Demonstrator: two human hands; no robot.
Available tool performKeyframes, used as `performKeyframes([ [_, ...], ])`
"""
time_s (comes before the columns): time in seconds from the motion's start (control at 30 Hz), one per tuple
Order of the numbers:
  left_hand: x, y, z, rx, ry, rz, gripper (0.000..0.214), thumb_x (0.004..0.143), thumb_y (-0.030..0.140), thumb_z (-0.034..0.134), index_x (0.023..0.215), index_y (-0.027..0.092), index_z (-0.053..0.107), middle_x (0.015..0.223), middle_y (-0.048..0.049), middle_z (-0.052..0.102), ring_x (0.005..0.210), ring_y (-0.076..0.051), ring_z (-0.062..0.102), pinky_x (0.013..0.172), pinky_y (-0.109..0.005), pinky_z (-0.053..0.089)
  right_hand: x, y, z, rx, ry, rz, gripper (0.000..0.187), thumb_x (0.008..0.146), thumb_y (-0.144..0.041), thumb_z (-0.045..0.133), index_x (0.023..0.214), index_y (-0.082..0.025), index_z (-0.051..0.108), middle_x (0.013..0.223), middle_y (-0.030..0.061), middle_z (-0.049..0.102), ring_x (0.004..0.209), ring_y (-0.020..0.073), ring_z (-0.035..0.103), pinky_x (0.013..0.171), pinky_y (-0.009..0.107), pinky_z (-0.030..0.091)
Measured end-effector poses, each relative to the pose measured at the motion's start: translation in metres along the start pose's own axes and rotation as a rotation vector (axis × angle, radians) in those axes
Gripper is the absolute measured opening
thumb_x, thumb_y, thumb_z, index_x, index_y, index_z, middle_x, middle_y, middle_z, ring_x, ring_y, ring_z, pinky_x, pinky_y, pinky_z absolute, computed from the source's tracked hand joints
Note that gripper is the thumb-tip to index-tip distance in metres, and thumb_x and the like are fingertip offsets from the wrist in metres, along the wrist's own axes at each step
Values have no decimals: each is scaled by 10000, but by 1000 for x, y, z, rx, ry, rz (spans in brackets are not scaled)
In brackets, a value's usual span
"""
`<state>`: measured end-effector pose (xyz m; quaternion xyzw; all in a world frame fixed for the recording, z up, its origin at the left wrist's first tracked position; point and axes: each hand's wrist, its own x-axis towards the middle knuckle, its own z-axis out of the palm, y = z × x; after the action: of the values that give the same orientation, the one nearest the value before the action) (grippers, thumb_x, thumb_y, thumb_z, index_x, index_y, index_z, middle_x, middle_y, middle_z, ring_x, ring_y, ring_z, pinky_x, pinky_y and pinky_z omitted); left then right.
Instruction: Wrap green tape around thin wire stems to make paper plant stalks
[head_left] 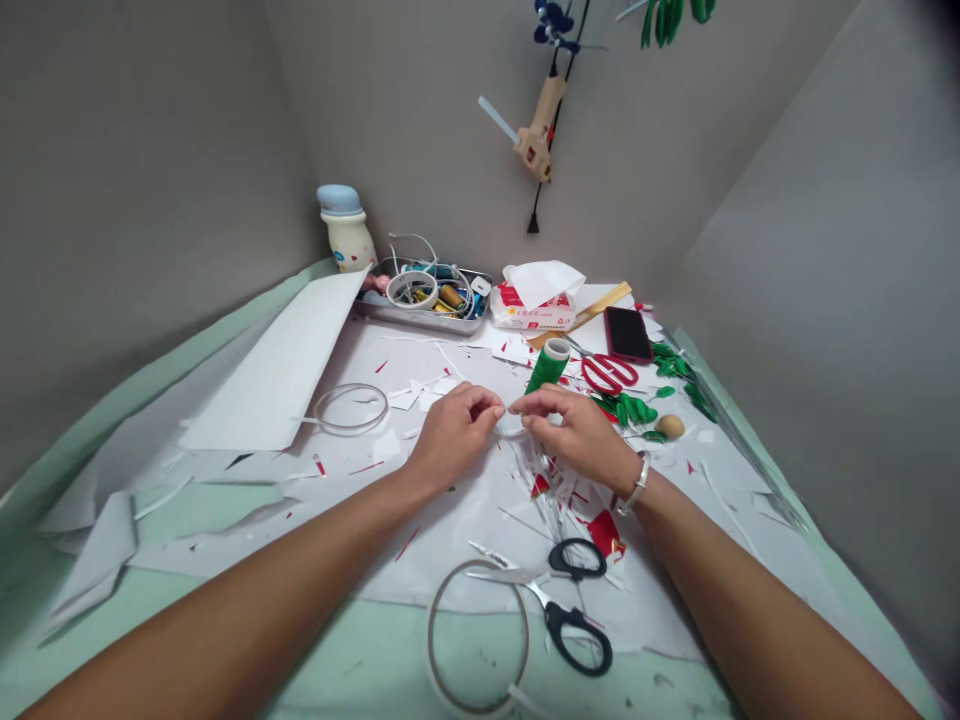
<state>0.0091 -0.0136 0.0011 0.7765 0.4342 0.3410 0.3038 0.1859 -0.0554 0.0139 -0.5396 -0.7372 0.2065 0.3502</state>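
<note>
The left hand [454, 435] and right hand [576, 435] hold a thin pale strip [512, 433], its material unclear, pinched between curled fingers [484, 398], above a scrap-strewn white paper sheet [442, 570], near a green tape roll [547, 365].

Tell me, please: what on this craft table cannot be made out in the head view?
All in the head view:
- Whatever the left hand and right hand pinch: their fingers cover it.
- Small items in the metal tray: too small, partly under a tangled cable.
- Blue flower and green leaves on the wall: cut off by the top edge.
- Lettering on the tissue pack: too small to read.
</note>
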Motion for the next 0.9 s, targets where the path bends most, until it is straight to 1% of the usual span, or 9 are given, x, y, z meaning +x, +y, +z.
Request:
performKeyframes([
  [0.1,-2,1,2,-10,-10,22,143,819,242,522,801,186,652,793,-3,598,717,-132,546,682,-255,403,0,1,4,-68,51,-1,285,776,-87,523,983,-191,690,791,6,605,737,133,578,712,257,429],
  [0.17,-3,0,2,-15,-12,37,145,821,247,521,801,189,652,797,-2,599,715,-130,545,682,-253,403,0,1,6,-127,45,-13,307,772,-82,521,995,-200,695,771,6,591,718,135,566,698,259,419],
  [0.23,-2,-1,2,-7,-11,42,140,817,248,525,796,185,649,793,-3,594,716,-132,542,680,-253,401,-1,1,6,-159,13,-23,312,763,-72,517,974,-206,704,764,5,582,688,129,551,676,256,411],
  [0.37,0,-2,0,6,6,17,133,808,232,525,788,178,645,781,-3,586,712,-133,534,680,-255,397,-1,0,3,-106,-51,-35,303,761,-63,514,946,-205,706,774,1,586,670,115,548,654,240,413],
  [0.5,0,0,0,-3,7,-4,145,813,248,523,799,181,650,784,-5,593,712,-137,539,675,-258,398,0,0,2,-48,26,-27,267,775,-80,525,948,-195,692,797,4,611,735,129,579,704,251,432],
  [0.6,-2,1,2,-4,-4,17,146,818,254,521,806,187,651,790,-5,598,714,-136,544,677,-258,400,0,0,5,-103,60,-20,279,777,-89,529,981,-193,689,771,7,596,745,144,573,713,265,426],
  [0.67,-2,1,2,0,-5,32,142,819,254,522,807,188,648,795,-4,599,722,-136,546,686,-258,401,-1,0,7,-150,49,-23,312,772,-78,520,1000,-199,694,758,7,578,722,143,558,691,264,417],
  [0.77,-1,0,1,14,2,27,140,815,246,521,802,185,646,788,-5,592,725,-139,544,688,-261,401,-1,-1,6,-167,4,-28,322,762,-64,509,970,-207,710,755,3,563,676,129,537,663,257,408],
  [0.9,1,0,-1,7,19,-7,147,814,242,511,795,183,644,792,-6,593,725,-142,546,685,-266,404,-1,-1,1,-55,-35,-3,305,766,-67,514,960,-203,706,784,-1,589,675,113,550,667,244,420],
])
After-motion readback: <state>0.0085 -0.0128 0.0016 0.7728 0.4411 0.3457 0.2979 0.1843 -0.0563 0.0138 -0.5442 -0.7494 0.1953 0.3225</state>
